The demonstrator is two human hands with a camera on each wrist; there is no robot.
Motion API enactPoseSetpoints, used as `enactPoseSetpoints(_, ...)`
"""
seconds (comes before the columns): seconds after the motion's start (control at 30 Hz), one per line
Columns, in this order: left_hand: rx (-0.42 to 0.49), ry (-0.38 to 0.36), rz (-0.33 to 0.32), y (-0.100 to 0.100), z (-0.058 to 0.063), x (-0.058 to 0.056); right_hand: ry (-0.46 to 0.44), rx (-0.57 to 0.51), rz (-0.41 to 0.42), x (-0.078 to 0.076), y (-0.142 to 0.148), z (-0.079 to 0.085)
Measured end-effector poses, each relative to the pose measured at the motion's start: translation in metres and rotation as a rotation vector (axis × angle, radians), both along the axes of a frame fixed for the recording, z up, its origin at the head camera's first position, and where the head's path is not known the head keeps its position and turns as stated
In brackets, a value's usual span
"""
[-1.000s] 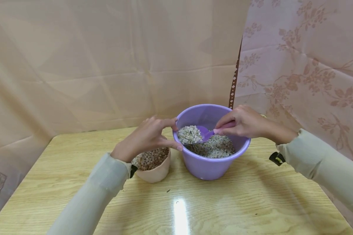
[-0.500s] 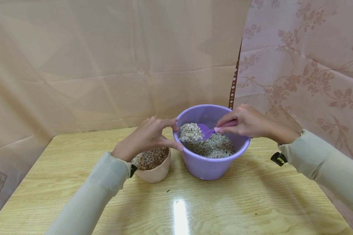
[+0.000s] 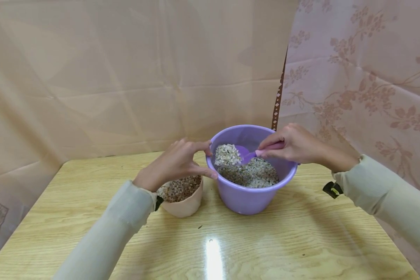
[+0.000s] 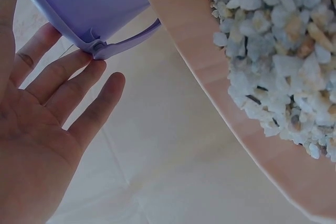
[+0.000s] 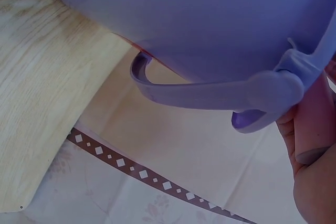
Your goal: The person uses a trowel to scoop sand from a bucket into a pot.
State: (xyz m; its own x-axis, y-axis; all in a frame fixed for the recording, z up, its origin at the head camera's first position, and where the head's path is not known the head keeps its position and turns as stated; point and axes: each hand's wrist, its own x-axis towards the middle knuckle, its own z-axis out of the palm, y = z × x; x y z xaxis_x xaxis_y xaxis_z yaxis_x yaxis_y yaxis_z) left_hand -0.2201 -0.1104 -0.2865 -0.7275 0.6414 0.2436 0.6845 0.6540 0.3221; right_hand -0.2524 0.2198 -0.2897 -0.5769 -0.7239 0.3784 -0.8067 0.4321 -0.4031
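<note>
My right hand (image 3: 295, 146) grips the pink handle (image 5: 315, 124) of a purple hand trowel (image 3: 249, 155). A heap of pale gravel (image 3: 227, 154) lies on its blade, inside the left part of a purple bucket (image 3: 245, 200). More fine gravel (image 3: 253, 175) covers the bucket's bottom. My left hand (image 3: 176, 161) touches the bucket's left rim, thumb and forefinger spread along it. In the left wrist view, its nearly straight fingertips rest by the bucket's handle hinge (image 4: 97, 48). Under this hand stands a beige pot (image 3: 185, 206) filled with coarser gravel (image 4: 289, 72), partly hidden by the wrist.
Both containers stand side by side on a light wooden table (image 3: 266, 249). A beige curtain (image 3: 133, 77) hangs behind it, and a flowered cloth (image 3: 364, 77) hangs at the right. The bucket's carrying handle (image 5: 194, 95) hangs down outside, in the right wrist view.
The right hand has shifted the trowel slightly up and away toward the bucket's far side, its gravel heap along with it. The left hand, bucket and pot have stayed put.
</note>
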Motion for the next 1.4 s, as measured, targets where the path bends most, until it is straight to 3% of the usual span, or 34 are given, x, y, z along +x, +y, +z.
enactPoseSetpoints(0.2, 0.001, -0.001, 0.002, 0.000, 0.000, 0.000, -0.026, -0.008, -0.003, 0.001, 0.003, 0.005)
enactPoseSetpoints(0.67, 0.026, -0.003, -0.022, -0.001, -0.002, 0.000, 0.021, -0.043, 0.035, 0.003, 0.008, 0.015)
enactPoseSetpoints(1.2, 0.081, -0.071, -0.027, -0.011, 0.001, 0.002, 0.052, -0.036, 0.044, 0.005, 0.003, 0.031)
enactPoseSetpoints(1.4, 0.102, -0.138, -0.016, -0.021, 0.002, 0.005, 0.046, -0.058, 0.068, 0.005, -0.003, 0.035)
